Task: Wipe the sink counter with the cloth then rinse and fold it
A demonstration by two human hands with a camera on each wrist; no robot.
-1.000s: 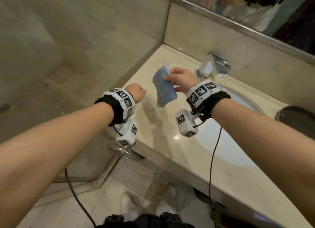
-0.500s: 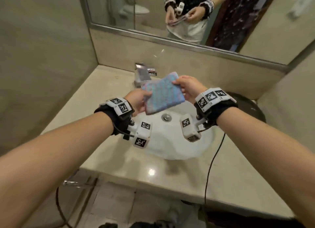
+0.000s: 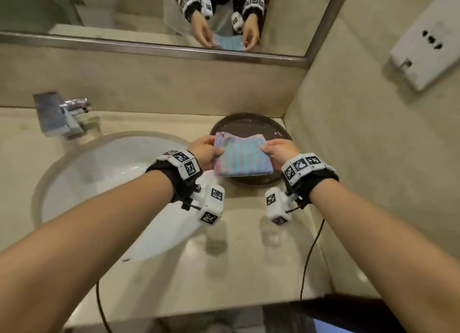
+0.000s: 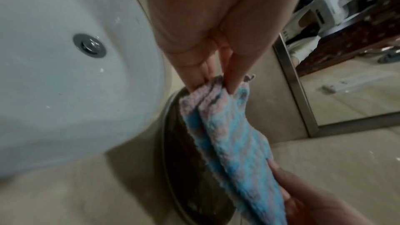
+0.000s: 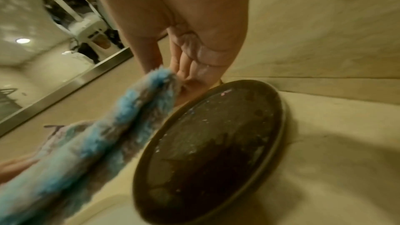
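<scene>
Blue-and-pink striped, one folded cloth (image 3: 242,156) hangs over one dark round tray (image 3: 251,128), its ends pinched by left hand (image 3: 202,151) and right hand (image 3: 280,149).

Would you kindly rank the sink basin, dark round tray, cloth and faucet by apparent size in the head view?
1. sink basin
2. dark round tray
3. cloth
4. faucet, though close to the cloth, so unsure.

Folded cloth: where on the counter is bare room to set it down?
Both hands, left and right, hold the cloth over the dark round tray, which fills the back right corner. Bare counter lies in front, between the sink basin and the right wall. Another strip runs behind the basin, right of the faucet.
</scene>
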